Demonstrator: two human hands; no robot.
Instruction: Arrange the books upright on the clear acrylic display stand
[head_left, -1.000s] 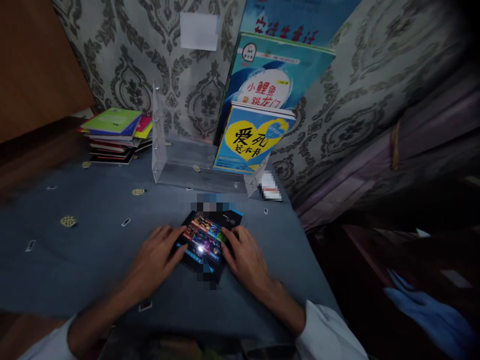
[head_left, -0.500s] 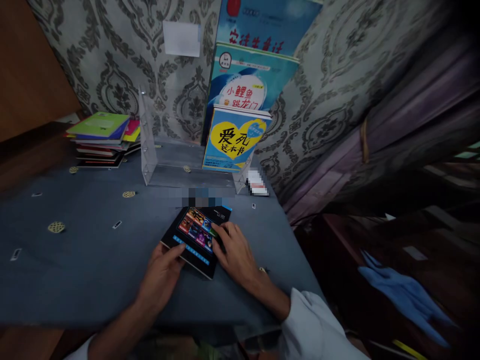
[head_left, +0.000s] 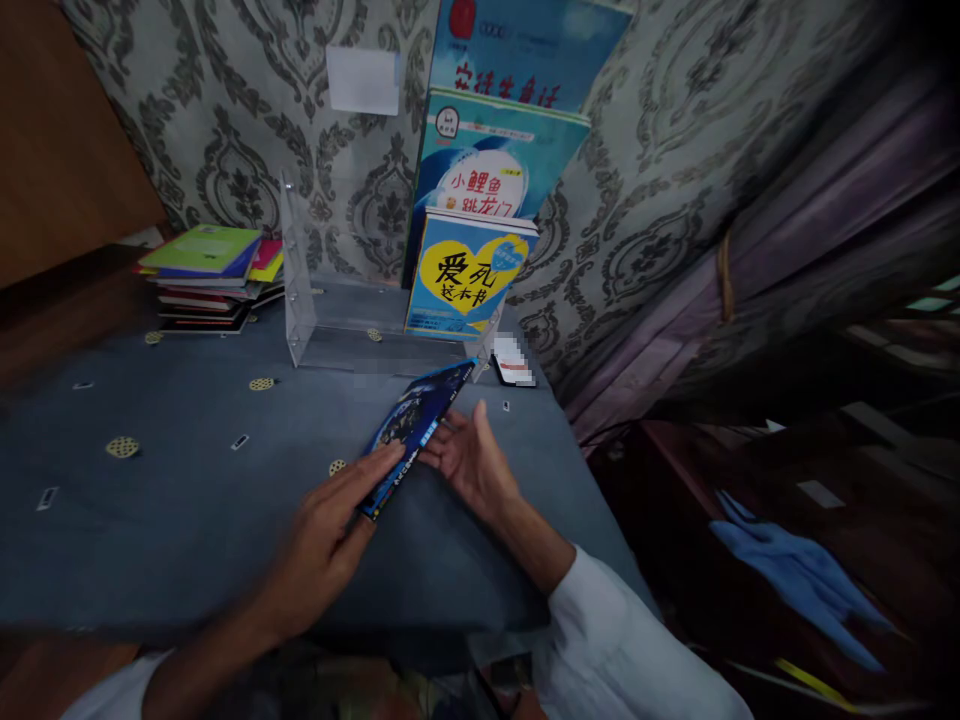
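Observation:
A thin dark blue book point(head_left: 415, 425) stands tilted on its edge above the grey tablecloth point(head_left: 187, 500). My left hand point(head_left: 330, 535) grips its near lower corner, fingers closed on the cover. My right hand point(head_left: 469, 455) lies palm up under the book's right side, fingers spread and touching it. Just behind it stands a clear acrylic book rack point(head_left: 307, 300) holding a blue book with a yellow heart point(head_left: 461, 275) and a taller blue book point(head_left: 487, 160) behind that.
A stack of colourful books point(head_left: 206, 275) lies at the back left. Small round tokens point(head_left: 122, 446) and little tags dot the cloth. Patterned wallpaper point(head_left: 247, 140) backs the table. The table's right edge drops off toward a dark curtain point(head_left: 787, 230) and a blue cloth point(head_left: 795, 570).
The book lay flat under both hands; now it is lifted onto its edge and turned, showing its other cover. My right hand has turned palm up beneath it.

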